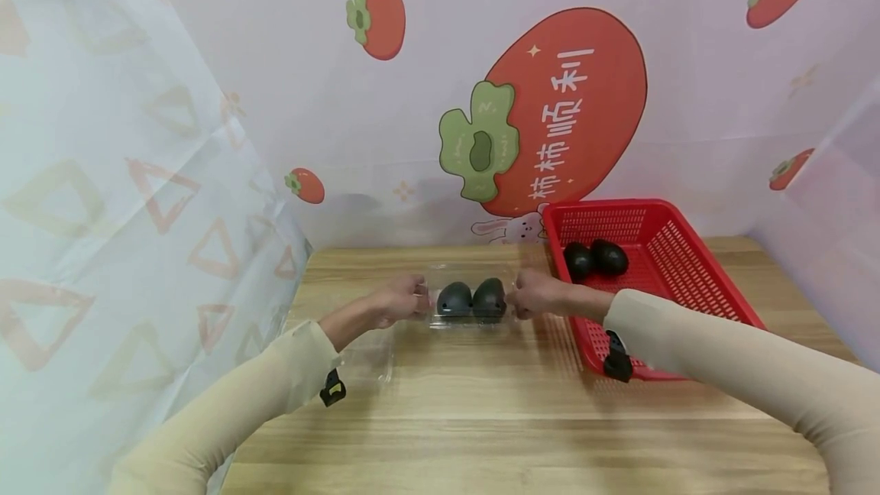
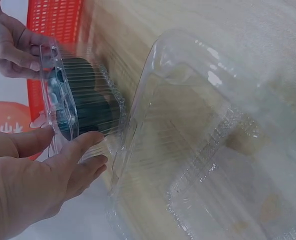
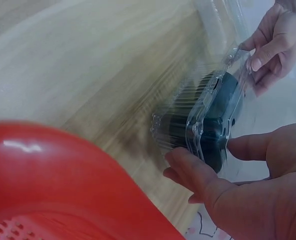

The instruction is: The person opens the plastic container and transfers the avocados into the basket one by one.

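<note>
Two dark avocados (image 1: 490, 300) sit side by side in a clear plastic clamshell box (image 1: 470, 325) near the back of the table. My left hand (image 1: 402, 300) grips the box's left end, thumb on the lid side and fingers against the ribbed base, as the left wrist view shows. At the other end, my right hand (image 1: 539, 294) holds it the same way, its thumb (image 3: 250, 147) by the lid and its fingers (image 3: 188, 167) along the base. The lid lies over the avocados; whether every edge is snapped down I cannot tell.
A red plastic basket (image 1: 708, 270) stands to the right, under my right forearm, with two more dark avocados (image 1: 609, 257) in its back left part. Another clear plastic box (image 2: 160, 55) lies on the wooden table (image 1: 481, 418) at the left. A printed cloth hangs behind.
</note>
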A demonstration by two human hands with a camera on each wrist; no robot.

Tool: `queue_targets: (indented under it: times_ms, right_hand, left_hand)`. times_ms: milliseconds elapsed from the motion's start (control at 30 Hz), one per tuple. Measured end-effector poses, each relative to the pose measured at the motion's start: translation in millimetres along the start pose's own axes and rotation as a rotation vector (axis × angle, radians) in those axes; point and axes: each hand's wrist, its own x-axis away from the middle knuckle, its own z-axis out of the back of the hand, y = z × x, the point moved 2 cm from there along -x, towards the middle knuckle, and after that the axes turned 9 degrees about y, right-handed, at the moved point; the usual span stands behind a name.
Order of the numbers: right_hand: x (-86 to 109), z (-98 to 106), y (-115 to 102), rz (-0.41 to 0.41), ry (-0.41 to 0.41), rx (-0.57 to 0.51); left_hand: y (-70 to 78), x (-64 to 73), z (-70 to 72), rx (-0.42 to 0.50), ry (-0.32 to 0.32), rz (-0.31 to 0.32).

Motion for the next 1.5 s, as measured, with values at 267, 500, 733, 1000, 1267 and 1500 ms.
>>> queue_targets:
  times_ms: [267, 500, 733, 1000, 1267, 1500]
  right_hand:
    - [2.7, 1, 4, -0.001, 0.002, 0.053]
    - [4.2, -4, 5, -0.011, 0.028, 0.075]
    - [1.9, -6, 7, -0.021, 0.044, 0.100]
    - [0.2, -5, 7, 0.025, 0.052, 0.186]
    - [3.1, -4, -1, 0.180, 0.176, 0.452]
    - [9.5, -23, -20, 0.562, 0.318, 0.710]
  left_hand:
    - [-2.5, 3.6, -6.6, -0.003, -0.021, 0.032]
    - [-2.4, 5.6, -9.5, 0.009, -0.024, 0.080]
    - [-3.8, 7.6, -7.4, 0.016, -0.037, 0.094]
    - [-5.7, 9.5, -3.0, -0.018, -0.053, 0.082]
    - [-7.3, 12.8, -0.4, 0.015, -0.065, 0.101]
    - [-14.6, 21.1, -2.9, 0.090, -0.068, 0.124]
